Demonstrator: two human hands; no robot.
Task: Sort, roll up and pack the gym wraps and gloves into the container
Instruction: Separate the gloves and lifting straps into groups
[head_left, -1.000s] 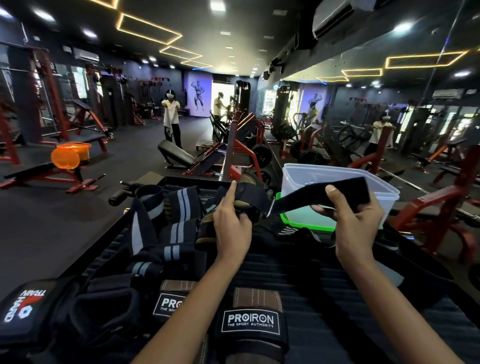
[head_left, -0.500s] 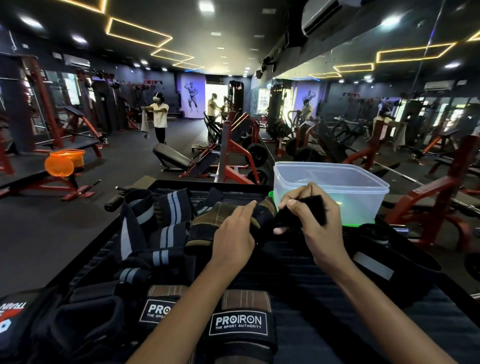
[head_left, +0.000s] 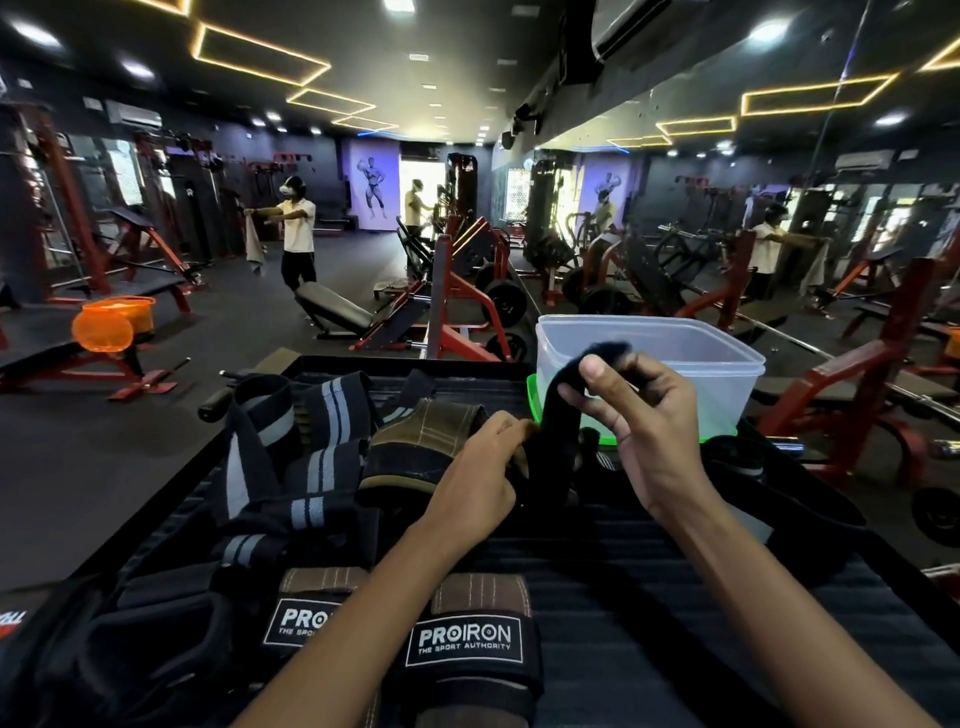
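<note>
- Head view, frame centre: your right hand (head_left: 641, 441) pinches the black strap (head_left: 558, 415), lifted before the clear container (head_left: 675, 348).
- Your left hand (head_left: 480, 467) grips the brown glove (head_left: 421, 447) beside it.

Black strap (head_left: 553, 431) pinched between left hand (head_left: 480, 480) and raised right hand (head_left: 647, 434), before clear container (head_left: 675, 348).

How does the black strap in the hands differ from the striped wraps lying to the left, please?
The black strap is plain; the striped wraps carry grey bands. The strap is lifted, pinched by the right hand and held low by the left hand; the wraps lie untouched in a loose heap. Neither is in the container yet.
</note>
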